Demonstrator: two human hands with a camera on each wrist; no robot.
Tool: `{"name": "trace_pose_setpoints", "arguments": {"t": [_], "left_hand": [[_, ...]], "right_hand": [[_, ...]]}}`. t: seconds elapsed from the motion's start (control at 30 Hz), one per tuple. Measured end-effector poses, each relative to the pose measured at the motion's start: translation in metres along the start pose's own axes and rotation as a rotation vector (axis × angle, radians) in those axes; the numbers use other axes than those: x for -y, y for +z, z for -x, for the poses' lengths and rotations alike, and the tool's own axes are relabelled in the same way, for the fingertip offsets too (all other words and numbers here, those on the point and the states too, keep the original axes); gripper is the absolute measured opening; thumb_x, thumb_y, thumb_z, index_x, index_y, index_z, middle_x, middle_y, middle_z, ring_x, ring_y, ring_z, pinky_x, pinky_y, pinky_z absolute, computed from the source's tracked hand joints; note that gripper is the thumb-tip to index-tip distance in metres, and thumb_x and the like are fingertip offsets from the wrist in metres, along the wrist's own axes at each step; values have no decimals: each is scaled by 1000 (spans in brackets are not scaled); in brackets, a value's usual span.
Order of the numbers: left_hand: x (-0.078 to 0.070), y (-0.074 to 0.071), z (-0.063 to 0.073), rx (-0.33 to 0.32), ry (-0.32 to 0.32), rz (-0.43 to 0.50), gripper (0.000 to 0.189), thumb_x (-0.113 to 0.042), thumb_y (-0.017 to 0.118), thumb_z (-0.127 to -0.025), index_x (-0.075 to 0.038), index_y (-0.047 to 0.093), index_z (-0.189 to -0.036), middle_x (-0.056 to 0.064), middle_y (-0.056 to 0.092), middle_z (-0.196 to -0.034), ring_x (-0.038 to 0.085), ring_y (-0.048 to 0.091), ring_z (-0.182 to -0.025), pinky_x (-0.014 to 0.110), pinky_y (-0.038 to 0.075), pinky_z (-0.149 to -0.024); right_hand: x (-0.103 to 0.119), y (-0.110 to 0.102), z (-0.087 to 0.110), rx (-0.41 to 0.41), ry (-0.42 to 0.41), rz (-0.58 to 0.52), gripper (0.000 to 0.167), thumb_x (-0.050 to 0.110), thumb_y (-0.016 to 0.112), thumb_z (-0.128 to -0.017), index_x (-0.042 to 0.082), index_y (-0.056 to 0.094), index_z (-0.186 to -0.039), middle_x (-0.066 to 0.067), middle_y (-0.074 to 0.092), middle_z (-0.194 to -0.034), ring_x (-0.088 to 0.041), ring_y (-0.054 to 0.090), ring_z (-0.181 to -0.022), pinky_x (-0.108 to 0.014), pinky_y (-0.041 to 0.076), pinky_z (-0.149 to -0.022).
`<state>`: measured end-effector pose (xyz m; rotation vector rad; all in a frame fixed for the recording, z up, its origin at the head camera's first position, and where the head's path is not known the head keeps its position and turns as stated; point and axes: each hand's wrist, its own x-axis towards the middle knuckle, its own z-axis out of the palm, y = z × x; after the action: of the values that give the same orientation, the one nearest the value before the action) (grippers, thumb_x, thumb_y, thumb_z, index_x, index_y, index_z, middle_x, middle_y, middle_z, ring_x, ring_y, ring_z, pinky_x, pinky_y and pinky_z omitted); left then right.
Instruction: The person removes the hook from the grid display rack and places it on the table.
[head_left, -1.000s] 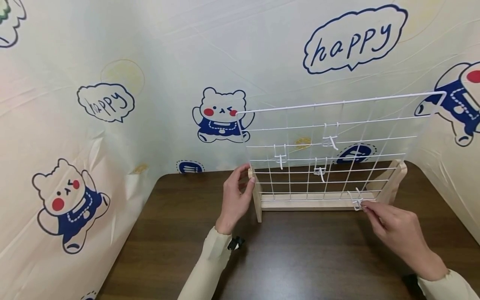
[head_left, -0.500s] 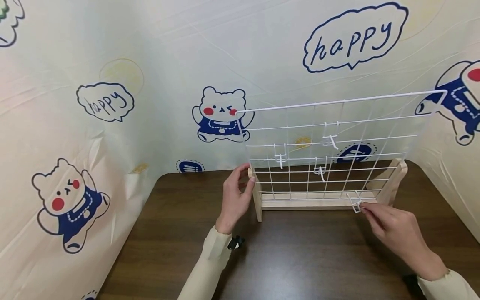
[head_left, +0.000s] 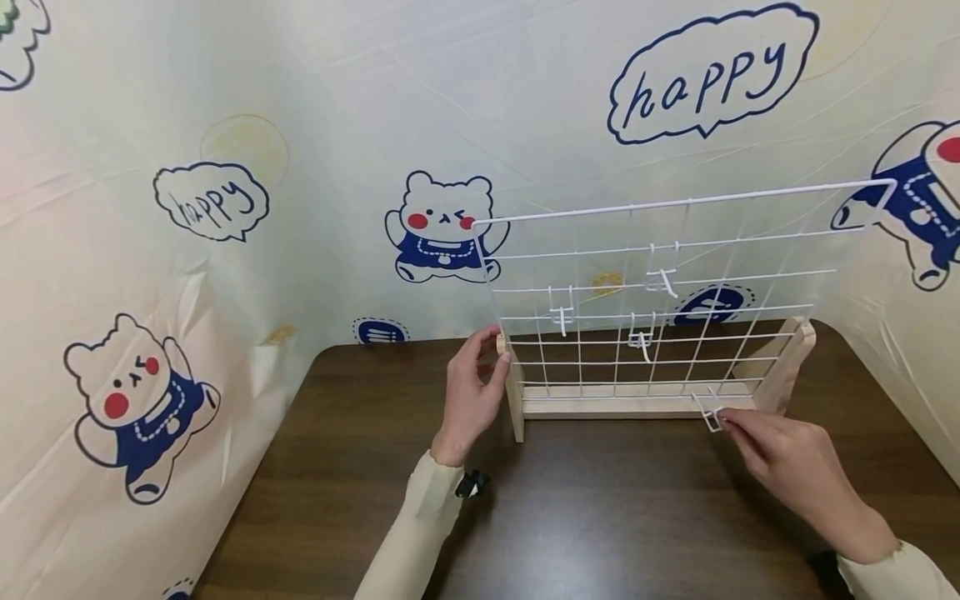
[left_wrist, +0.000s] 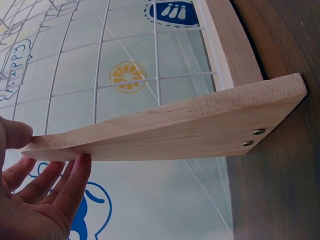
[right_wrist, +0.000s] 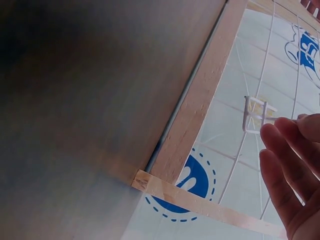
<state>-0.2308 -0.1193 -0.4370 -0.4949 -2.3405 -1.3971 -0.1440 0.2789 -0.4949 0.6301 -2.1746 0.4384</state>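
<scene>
Head view: the left hand point(head_left: 474, 396) grips the left upright point(head_left: 515, 408), one of two; one white wire grid point(head_left: 720, 278) stands between them, carrying three hooks point(head_left: 562, 317); a fourth hook point(right_wrist: 246, 115), pinched by the right hand point(head_left: 798, 467), is at the grid's lower right, near the right upright point(head_left: 783, 367).

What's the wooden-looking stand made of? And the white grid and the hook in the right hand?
The stand looks like bare, pale wood: grain lines and a rough edge show. The grid is probably metal wire with a smooth white coating: its bars are thin and straight. The hook looks like bent, white-coated wire, maybe plastic.
</scene>
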Motion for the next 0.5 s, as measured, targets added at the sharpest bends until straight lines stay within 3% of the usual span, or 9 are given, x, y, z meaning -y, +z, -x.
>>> {"name": "trace_pose_setpoints", "arguments": {"t": [0.17, 0.5], "left_hand": [[0, 0, -1, 2, -9, -2, 38, -16, 65, -104, -12, 59, -141, 10, 67, -137, 27, 71, -122, 48, 64, -92], [0, 0, 0, 5, -2, 1, 38, -17, 64, -104, -12, 58, -141, 16, 67, -137, 29, 71, -122, 49, 64, -92]], "right_hand": [[-1, 0, -1, 31, -9, 14, 62, 51, 34, -111, 10, 78, -94, -5, 80, -79, -21, 71, -58, -41, 52, -49], [-2, -2, -1, 91, -7, 31, 64, 52, 29, -111, 13, 77, -93, -3, 78, -75, -21, 68, -54, -41, 47, -45]]}}
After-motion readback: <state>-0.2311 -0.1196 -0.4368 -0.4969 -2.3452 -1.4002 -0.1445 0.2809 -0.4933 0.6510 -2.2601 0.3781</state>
